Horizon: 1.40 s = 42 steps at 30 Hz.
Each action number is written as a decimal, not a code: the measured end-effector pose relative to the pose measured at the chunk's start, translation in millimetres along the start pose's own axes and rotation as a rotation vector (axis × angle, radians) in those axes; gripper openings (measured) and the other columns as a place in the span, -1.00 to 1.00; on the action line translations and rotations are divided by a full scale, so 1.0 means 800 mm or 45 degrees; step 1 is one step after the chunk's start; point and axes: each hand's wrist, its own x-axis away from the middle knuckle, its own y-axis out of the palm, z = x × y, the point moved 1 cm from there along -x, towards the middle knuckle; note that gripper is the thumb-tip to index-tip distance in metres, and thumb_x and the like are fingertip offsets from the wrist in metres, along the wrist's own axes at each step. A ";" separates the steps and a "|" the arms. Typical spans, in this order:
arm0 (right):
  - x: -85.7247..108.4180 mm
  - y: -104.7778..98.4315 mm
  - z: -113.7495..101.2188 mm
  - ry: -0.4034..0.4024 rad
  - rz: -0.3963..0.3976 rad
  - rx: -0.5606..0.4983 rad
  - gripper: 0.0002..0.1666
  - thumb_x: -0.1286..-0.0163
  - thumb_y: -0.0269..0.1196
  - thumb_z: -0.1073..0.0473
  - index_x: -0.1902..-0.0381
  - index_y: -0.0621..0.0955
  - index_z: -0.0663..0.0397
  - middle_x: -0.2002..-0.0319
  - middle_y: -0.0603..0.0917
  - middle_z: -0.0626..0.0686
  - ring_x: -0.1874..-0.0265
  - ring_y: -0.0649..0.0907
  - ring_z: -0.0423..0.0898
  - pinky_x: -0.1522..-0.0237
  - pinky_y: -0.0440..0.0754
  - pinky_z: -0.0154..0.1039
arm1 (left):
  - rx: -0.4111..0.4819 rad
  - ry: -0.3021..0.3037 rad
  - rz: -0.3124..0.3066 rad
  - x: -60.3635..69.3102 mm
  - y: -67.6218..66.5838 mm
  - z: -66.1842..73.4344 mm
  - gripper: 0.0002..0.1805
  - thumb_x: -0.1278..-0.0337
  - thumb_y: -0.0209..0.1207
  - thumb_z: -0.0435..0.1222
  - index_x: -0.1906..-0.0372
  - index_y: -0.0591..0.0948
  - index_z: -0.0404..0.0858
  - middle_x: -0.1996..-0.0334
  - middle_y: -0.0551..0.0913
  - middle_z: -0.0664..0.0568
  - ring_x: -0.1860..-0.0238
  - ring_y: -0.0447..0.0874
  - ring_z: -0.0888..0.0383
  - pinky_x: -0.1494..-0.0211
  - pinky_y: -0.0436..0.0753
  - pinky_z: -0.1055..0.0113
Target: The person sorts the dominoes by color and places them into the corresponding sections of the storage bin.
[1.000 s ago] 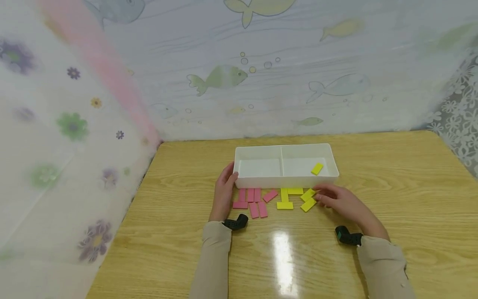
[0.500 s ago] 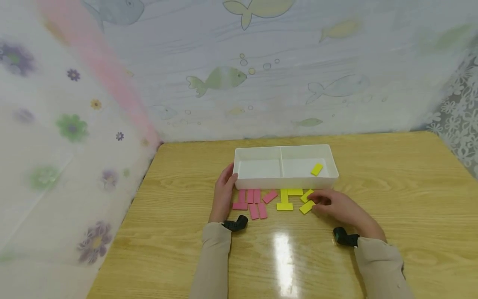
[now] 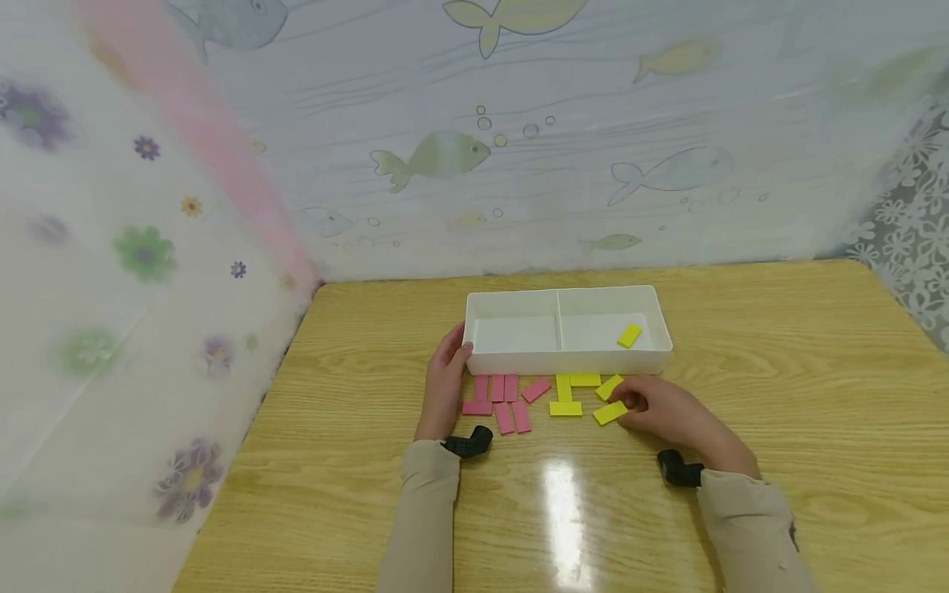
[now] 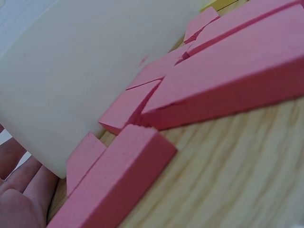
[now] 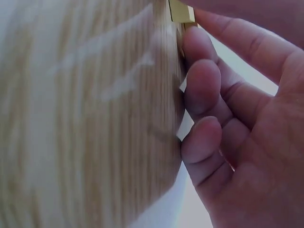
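My left hand (image 3: 443,375) holds the left end of a white two-compartment box (image 3: 511,362), thumb at the front corner. In the left wrist view, its fingers (image 4: 33,185) show beside the box's corner, near pink blocks (image 4: 228,66). My right hand (image 3: 667,412) pinches the right end of a flat yellow block (image 3: 608,413) on the table. The right wrist view shows only one end of that yellow block (image 5: 181,12), by the thumb and forefinger; the other fingers are curled. Another yellow block (image 3: 608,388) lies just behind it, close to the fingertips.
A single yellow block (image 3: 629,335) lies in the box's right compartment. Several pink blocks (image 3: 504,417) lie before the box's left half. More yellow blocks (image 3: 566,408) lie left of my right hand. The wooden table (image 3: 356,494) meets a fish-patterned wall covering (image 3: 549,206) behind.
My right hand has moved slightly left and forward onto the nearer yellow block, which has turned and shifted a little left. The left hand and the box stay in place.
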 end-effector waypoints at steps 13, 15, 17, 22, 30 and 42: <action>0.003 -0.005 0.001 0.076 -0.030 -0.084 -0.69 -0.11 0.29 0.07 0.19 0.55 0.03 0.39 0.49 -0.08 0.39 0.44 -0.14 0.32 0.41 -0.23 | -0.011 -0.002 0.002 0.001 0.000 -0.001 -0.54 -0.26 -0.03 -0.20 -0.26 0.31 -0.11 -0.24 0.29 0.05 -0.24 0.20 0.15 -0.23 0.24 0.22; 0.004 -0.007 0.004 0.085 -0.035 -0.123 -0.67 -0.13 0.28 0.06 0.16 0.54 0.03 0.33 0.53 -0.07 0.33 0.48 -0.14 0.26 0.44 -0.20 | -0.003 -0.003 0.005 0.001 0.000 -0.001 -0.54 -0.26 -0.03 -0.19 -0.26 0.32 -0.08 -0.23 0.30 0.06 -0.24 0.21 0.17 -0.23 0.24 0.22; 0.004 -0.009 0.005 0.095 -0.038 -0.157 -0.66 -0.14 0.28 0.06 0.14 0.53 0.05 0.30 0.55 -0.05 0.29 0.50 -0.13 0.23 0.46 -0.17 | 0.005 -0.008 0.008 0.002 0.000 -0.001 -0.55 -0.25 -0.02 -0.18 -0.25 0.32 -0.06 -0.23 0.30 0.09 -0.23 0.22 0.19 -0.23 0.24 0.24; 0.004 -0.011 0.009 0.114 -0.031 -0.208 -0.64 -0.18 0.24 0.06 0.09 0.53 0.07 0.26 0.57 -0.02 0.26 0.52 -0.11 0.25 0.47 -0.19 | 0.001 -0.006 0.014 0.001 0.000 -0.001 -0.56 -0.24 -0.01 -0.15 -0.23 0.34 -0.01 -0.21 0.32 0.13 -0.21 0.23 0.22 -0.22 0.25 0.26; 0.004 -0.011 0.007 0.099 0.040 -0.296 -0.67 -0.29 0.12 0.02 0.07 0.50 0.08 0.27 0.58 0.02 0.33 0.54 -0.09 0.32 0.49 -0.22 | -0.037 0.003 0.021 0.002 0.000 0.001 -0.54 -0.23 0.00 -0.11 -0.23 0.34 -0.01 -0.21 0.32 0.14 -0.23 0.21 0.18 -0.22 0.25 0.23; 0.001 -0.012 0.009 0.060 0.139 -0.478 -0.72 -0.28 0.14 0.06 0.20 0.45 0.15 0.37 0.56 0.14 0.41 0.56 0.01 0.39 0.52 -0.28 | -0.042 -0.024 0.023 0.002 0.000 0.002 -0.53 -0.23 0.00 -0.13 -0.24 0.33 -0.04 -0.22 0.31 0.12 -0.24 0.20 0.21 -0.22 0.24 0.26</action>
